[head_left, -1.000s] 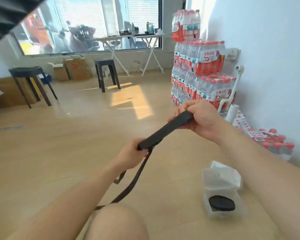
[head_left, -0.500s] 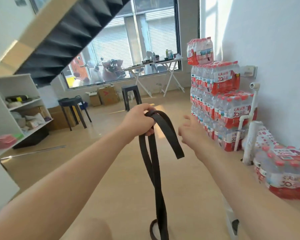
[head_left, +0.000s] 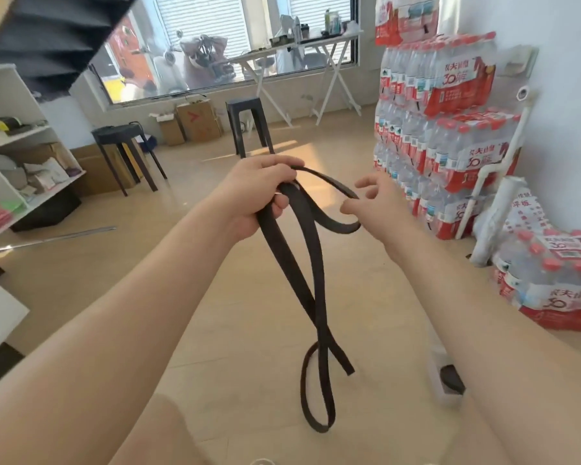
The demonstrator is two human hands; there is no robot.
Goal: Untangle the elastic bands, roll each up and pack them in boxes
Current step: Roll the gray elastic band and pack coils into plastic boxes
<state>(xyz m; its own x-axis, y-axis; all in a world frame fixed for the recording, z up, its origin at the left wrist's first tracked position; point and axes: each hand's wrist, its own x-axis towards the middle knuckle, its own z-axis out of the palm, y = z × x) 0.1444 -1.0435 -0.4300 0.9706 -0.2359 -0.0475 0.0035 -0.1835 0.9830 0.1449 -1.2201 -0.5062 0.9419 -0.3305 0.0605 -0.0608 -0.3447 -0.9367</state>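
Observation:
A long black elastic band [head_left: 312,263] hangs in twisted strands from my left hand [head_left: 255,193], which grips its upper part at chest height. One short loop of the band curves out to the right. My right hand [head_left: 379,206] is at that loop with fingers spread, thumb and fingertips just touching it. The band's lower end forms a loop near the floor. A clear plastic box [head_left: 438,364] stands on the floor under my right forearm, partly hidden, with a rolled black band [head_left: 451,377] inside.
Shrink-wrapped packs of water bottles [head_left: 450,129] are stacked against the right wall, with another pack [head_left: 550,280] on the floor beside a white roll [head_left: 497,219]. Two black stools [head_left: 249,125] [head_left: 125,152], cardboard boxes [head_left: 198,119] and a white shelf [head_left: 21,162] stand further off.
The band was stretched between both hands. My right hand let go, my left hand lifted the band so it hangs, and my right hand has now come back to the side loop.

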